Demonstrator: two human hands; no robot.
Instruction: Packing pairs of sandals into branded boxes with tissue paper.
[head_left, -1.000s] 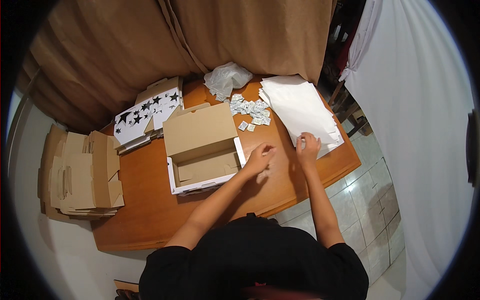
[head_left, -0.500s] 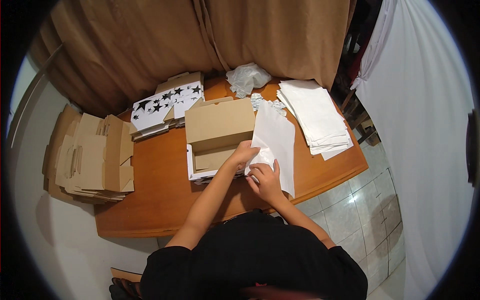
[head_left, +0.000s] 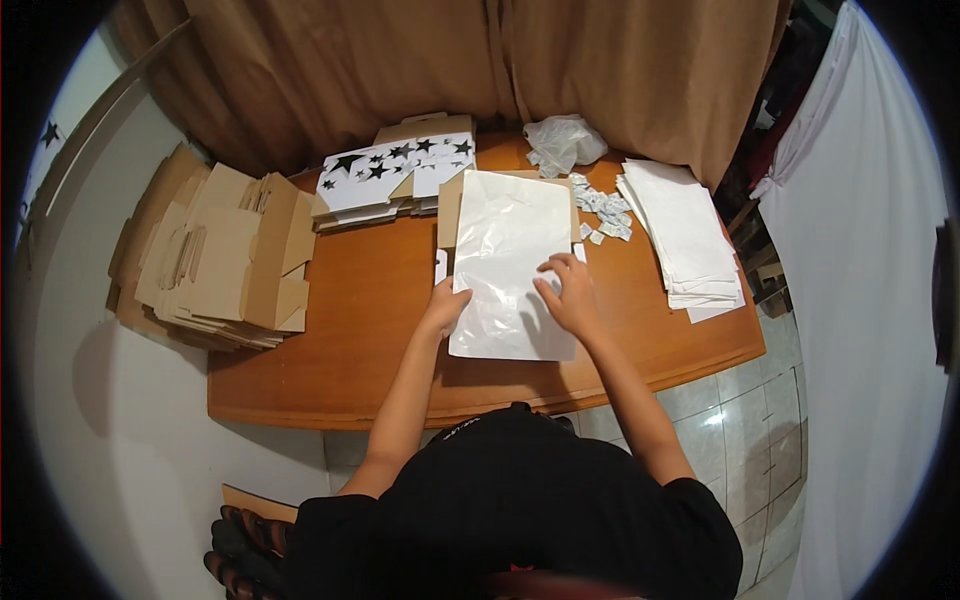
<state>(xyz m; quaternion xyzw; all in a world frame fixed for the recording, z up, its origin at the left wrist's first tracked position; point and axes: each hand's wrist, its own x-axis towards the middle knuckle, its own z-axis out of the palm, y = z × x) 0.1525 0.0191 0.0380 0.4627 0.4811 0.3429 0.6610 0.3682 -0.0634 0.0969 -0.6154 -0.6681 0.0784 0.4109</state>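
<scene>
A white sheet of paper with shiny, creased patches lies over the open cardboard box, hiding most of it; bits of brown board and white wall show at its sides. My left hand grips the sheet's left edge, thumb on top and fingers out of sight beneath. Over the sheet's right side is my right hand, fingers loosely bent and apart, holding nothing. Whether its fingertips touch the paper I cannot tell.
Flattened brown cardboard boxes are stacked at the left. Behind stand white star-printed boxes. Small white packets lie scattered near a crumpled plastic bag. A white paper stack sits at the right.
The sheet has moved from the box's right side to flat over the box. My left hand now holds its left edge; my right hand has spread apart from the left. The view has shifted.
</scene>
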